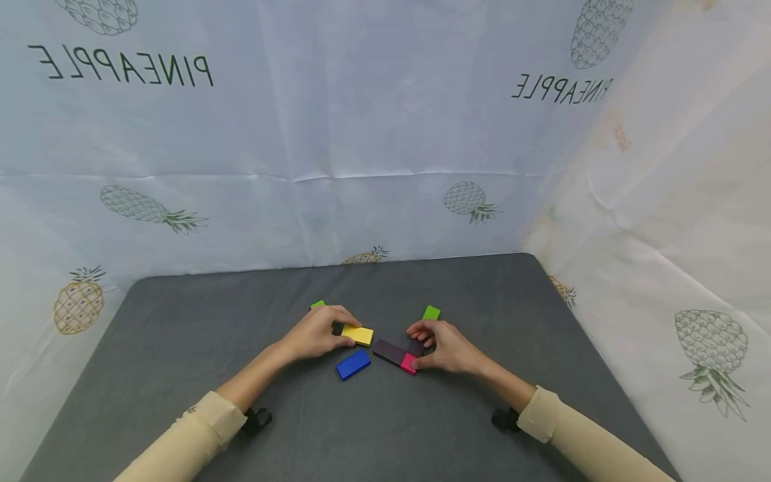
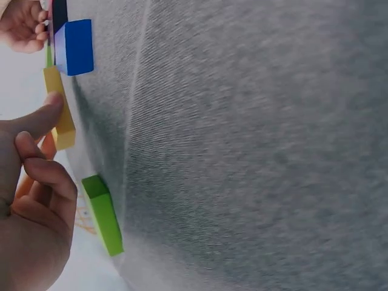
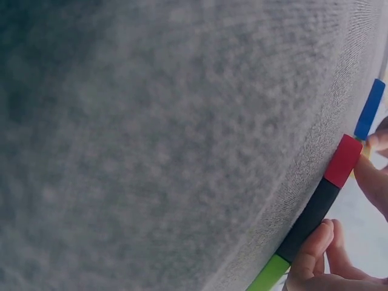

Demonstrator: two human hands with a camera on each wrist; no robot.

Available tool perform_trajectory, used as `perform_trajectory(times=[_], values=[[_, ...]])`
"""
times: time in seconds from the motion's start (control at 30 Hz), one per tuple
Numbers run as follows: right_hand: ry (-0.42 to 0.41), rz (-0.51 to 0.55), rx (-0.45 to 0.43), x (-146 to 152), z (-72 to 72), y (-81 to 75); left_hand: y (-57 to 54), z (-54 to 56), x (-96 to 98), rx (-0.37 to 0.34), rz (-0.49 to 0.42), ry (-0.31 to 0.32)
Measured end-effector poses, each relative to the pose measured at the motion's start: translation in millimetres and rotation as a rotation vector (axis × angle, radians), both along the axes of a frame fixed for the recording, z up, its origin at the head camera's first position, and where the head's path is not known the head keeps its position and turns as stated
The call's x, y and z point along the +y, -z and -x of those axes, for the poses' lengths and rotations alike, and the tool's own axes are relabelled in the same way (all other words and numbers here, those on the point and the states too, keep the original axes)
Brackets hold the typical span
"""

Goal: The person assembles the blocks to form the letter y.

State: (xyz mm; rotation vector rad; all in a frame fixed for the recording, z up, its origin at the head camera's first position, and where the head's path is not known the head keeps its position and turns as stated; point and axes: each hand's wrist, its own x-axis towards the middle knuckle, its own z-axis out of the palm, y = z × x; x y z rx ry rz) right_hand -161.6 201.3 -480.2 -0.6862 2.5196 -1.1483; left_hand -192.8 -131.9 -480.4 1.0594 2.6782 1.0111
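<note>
My left hand (image 1: 319,333) pinches a yellow block (image 1: 359,335) between thumb and fingers. A dark patch shows under its left end; I cannot tell if it is shadow. My right hand (image 1: 448,348) is bent over a joined row of blocks. Its thumb touches a red block (image 3: 344,159), while its fingertips rest by a black block (image 3: 309,219). A green block (image 1: 431,312) ends that row on the far side. Another black block (image 1: 389,351) runs left from the red one, forming a corner. Between the hands, nearer me, lies a blue block (image 1: 353,365).
Beyond my left hand a second green block (image 2: 106,218) lies apart on the grey table (image 1: 385,422). A white cloth with pineapple prints (image 1: 361,134) hangs behind the table's far edge and along its sides. A dark strap (image 1: 258,422) sits at the left wrist.
</note>
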Motion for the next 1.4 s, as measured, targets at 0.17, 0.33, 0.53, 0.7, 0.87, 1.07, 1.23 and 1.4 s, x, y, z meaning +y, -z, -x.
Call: perform_trajectory(times=[0.17,0.33,0.53,0.7,0.87,1.07,1.23,1.4], values=[[0.003,0.006,-0.008,0.0,-0.1,-0.1,-3.1,7.0,2.5,-0.005,0.030,0.054],[0.002,0.005,-0.011,-0.8,0.1,-0.6,-5.7,11.3,4.1,0.010,0.052,0.083],[0.008,-0.003,-0.019,-2.7,0.2,-1.7,-4.0,15.8,6.0,0.008,0.049,0.129],[0.013,-0.011,-0.018,-3.5,0.3,-2.0,7.6,21.8,4.9,0.037,0.006,0.184],[0.010,-0.010,-0.012,-3.7,0.9,-1.2,8.4,22.2,5.6,0.021,0.018,0.192],[0.010,-0.007,-0.012,-3.8,1.0,-1.4,-0.1,18.0,8.2,-0.026,0.045,0.158],[0.018,-0.010,-0.014,-3.9,0.7,-1.7,0.1,18.0,9.0,-0.026,0.050,0.159],[0.024,-0.010,-0.018,-3.5,0.2,-1.9,-1.4,17.0,9.8,-0.032,0.059,0.158]])
